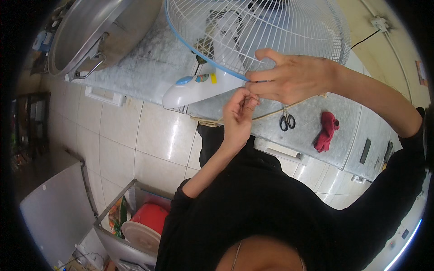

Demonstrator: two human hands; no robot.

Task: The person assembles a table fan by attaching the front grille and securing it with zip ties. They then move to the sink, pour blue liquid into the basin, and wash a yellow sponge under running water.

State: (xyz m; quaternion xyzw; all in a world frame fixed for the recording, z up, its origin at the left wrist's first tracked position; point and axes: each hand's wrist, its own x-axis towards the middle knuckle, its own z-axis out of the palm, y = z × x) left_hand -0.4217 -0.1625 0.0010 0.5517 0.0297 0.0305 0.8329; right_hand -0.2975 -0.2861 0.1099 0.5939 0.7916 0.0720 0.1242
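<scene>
Fan (294, 29) stands in front of me on a metal counter (194, 108), its white wire cage reaching past the top of my view and its blue rim (205, 56) curving down to my fingers. Both my hands meet at the lower edge of that rim. My left hand (238, 113) comes up from below, thumb and forefinger drawn into a narrow pinch just under the rim; what sits between the tips is too small for me to tell. My right hand (289, 81) reaches across from the right, palm down, its fingers bent against the rim and the forefinger arched up before the wires; whether they grasp the rim or something thin there, I cannot tell. The white base (201, 92) juts to the left of my hands, with a blue patch near its end and a yellow sticker (214, 78) nearer the rim. A pale cord (289, 107) runs along the counter beneath my hands. Black-handled scissors (286, 122) lie near my right hand, beside the cord, and a crumpled red cloth (326, 133) lies farther right. Well to the left, a big metal pan (122, 43) tilts on the counter.
</scene>
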